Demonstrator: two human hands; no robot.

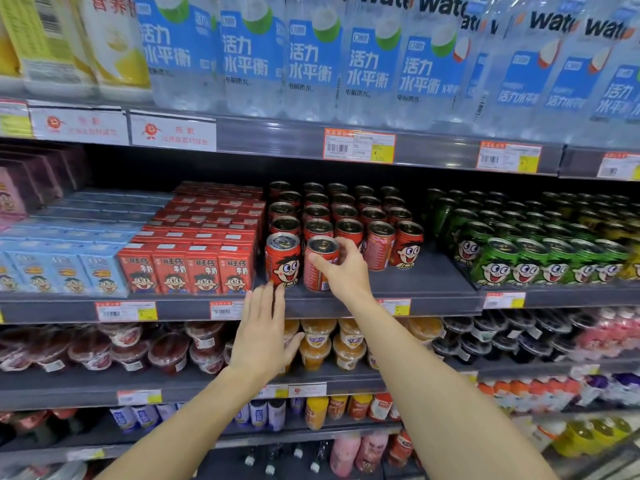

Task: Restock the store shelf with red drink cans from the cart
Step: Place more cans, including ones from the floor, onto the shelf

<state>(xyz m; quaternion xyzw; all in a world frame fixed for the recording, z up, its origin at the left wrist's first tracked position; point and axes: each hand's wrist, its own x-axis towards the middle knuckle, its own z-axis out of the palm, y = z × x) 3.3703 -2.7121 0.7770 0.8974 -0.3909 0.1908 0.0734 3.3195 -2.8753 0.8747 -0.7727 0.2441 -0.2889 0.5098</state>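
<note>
Right hand wrapped around a red can, thumb on the near side, fingers over the far rim; can upright on the shelf, at the front of the second column. Left hand flat and holding nothing, fingers straight, tips at the shelf lip just below another front can, face label forward. Cannot tell whether those tips touch that can. Hands near each other, not touching.

More red cans in rows behind, five columns, reaching to the back; three right-hand columns stopping one place short of the front, bare shelf before them. Left of the cans, red cartons, touching or just beside; further left, blue cartons. Right, across a gap, green cans.

Above, water bottles with blue labels. Below, jelly cups partly hidden by both forearms. Price tags along the shelf edges.
</note>
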